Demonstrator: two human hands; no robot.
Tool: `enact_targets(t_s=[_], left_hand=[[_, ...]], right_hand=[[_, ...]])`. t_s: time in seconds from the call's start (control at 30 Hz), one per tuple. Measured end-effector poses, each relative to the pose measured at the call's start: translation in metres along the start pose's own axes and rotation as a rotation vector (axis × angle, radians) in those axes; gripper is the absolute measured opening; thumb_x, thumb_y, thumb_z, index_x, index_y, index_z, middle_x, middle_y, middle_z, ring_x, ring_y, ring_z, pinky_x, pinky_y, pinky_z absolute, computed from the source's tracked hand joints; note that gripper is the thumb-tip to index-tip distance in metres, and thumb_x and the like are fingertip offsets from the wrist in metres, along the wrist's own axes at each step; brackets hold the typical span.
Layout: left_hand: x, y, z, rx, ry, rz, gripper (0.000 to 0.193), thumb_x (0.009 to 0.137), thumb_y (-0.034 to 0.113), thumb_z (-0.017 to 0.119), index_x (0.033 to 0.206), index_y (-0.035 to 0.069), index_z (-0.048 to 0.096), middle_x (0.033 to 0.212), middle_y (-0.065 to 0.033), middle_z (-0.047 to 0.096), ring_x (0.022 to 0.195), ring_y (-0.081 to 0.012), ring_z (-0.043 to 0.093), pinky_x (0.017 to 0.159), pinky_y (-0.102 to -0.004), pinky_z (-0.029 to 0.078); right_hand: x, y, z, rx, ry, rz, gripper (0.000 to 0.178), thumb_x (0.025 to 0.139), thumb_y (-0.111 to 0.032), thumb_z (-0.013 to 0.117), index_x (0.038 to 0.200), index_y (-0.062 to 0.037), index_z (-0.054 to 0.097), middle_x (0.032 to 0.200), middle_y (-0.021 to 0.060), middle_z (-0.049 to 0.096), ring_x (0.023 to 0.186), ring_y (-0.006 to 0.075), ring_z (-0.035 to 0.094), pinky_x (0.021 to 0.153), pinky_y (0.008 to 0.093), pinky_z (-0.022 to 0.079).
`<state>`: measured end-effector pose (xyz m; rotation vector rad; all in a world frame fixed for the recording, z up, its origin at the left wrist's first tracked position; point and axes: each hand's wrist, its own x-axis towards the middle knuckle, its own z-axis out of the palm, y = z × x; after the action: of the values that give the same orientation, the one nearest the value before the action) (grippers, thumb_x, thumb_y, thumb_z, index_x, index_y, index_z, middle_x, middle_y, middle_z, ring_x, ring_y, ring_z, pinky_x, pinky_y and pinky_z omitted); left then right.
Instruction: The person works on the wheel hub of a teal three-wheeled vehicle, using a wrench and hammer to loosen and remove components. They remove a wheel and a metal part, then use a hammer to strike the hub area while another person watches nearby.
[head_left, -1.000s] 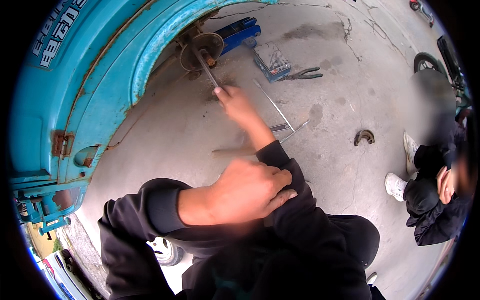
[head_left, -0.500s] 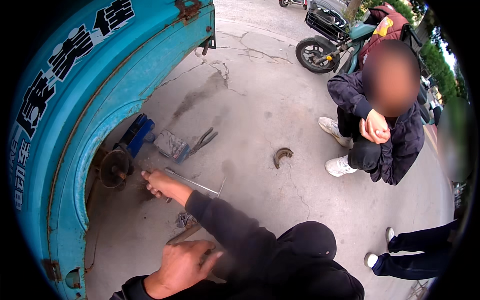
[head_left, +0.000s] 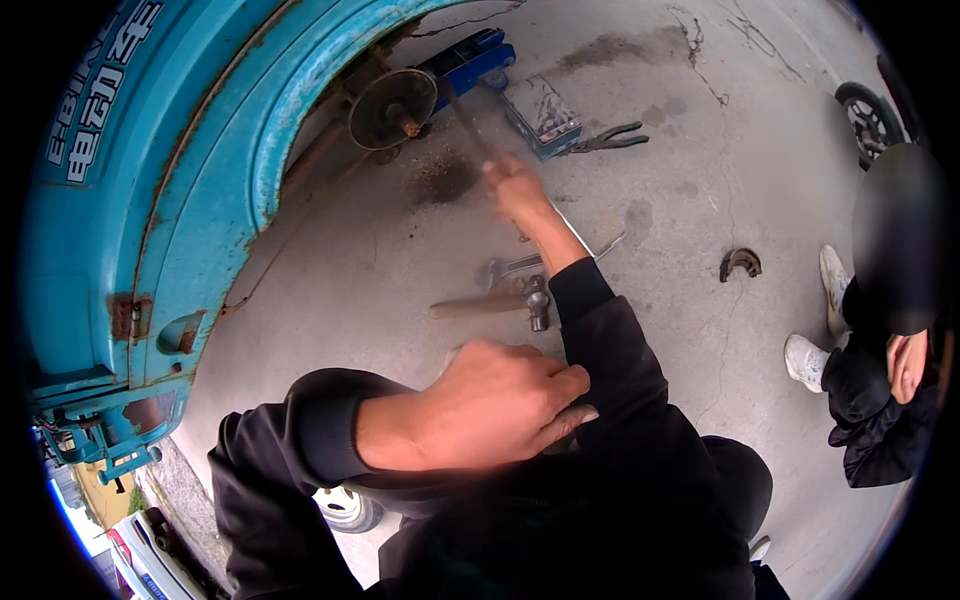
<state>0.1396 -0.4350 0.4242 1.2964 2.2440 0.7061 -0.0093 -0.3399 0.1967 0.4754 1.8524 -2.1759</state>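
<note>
My right hand (head_left: 520, 195) reaches forward, blurred, its fingers wrapped round a thin, dark, bar-like tool (head_left: 462, 115) whose kind I cannot make out. The tool points up toward a rusty round hub plate with a central axle stub (head_left: 397, 108), under the turquoise vehicle's wheel arch. Closer to me, my left hand (head_left: 495, 400) is curled, back up, thumb against the forefinger side; the inside of its grip is hidden. Between the hands lie a ball-peen hammer (head_left: 538, 305) and a wrench (head_left: 517, 265). A long silver rod (head_left: 578, 232) runs partly behind my right wrist.
A blue floor jack (head_left: 468, 62), a worn box (head_left: 545, 118) and pliers (head_left: 612, 138) lie past my right hand. A curved brake shoe (head_left: 741, 264) rests on cracked concrete. Someone squats at the right (head_left: 880, 400). The turquoise body panel (head_left: 190, 190) curves along the left.
My view has swung left and downward, so the hub, tools and brake shoe appear shifted right. The bar-like tool in my right hand now shows, and the hammer is in fuller view.
</note>
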Motion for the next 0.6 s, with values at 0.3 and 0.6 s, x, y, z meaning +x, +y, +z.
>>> enact_targets(t_s=[0.3, 0.6], left_hand=[[0.005, -0.003, 0.005, -0.062, 0.015, -0.021, 0.024, 0.087, 0.031, 0.072, 0.095, 0.009, 0.066, 0.072, -0.0082, 0.062, 0.068, -0.027, 0.065, 0.058, -0.0386, 0.051], [-0.005, -0.007, 0.01, -0.082, 0.04, 0.023, 0.025, 0.088, 0.031, 0.071, 0.096, 0.008, 0.064, 0.073, -0.0073, 0.061, 0.066, -0.0264, 0.064, 0.056, -0.0373, 0.051]], right_hand=[[-0.041, 0.048, 0.06, 0.23, 0.052, 0.227, 0.041, 0.103, -0.016, 0.049, 0.144, -0.0123, 0.048, 0.068, 0.0009, 0.049, 0.047, 0.0105, 0.039, 0.04, 0.0297, 0.034], [-0.053, 0.033, 0.069, 0.31, -0.003, 0.35, 0.055, 0.101, -0.018, 0.053, 0.153, -0.0233, 0.037, 0.07, -0.0028, 0.049, 0.05, 0.0081, 0.039, 0.043, 0.0275, 0.034]])
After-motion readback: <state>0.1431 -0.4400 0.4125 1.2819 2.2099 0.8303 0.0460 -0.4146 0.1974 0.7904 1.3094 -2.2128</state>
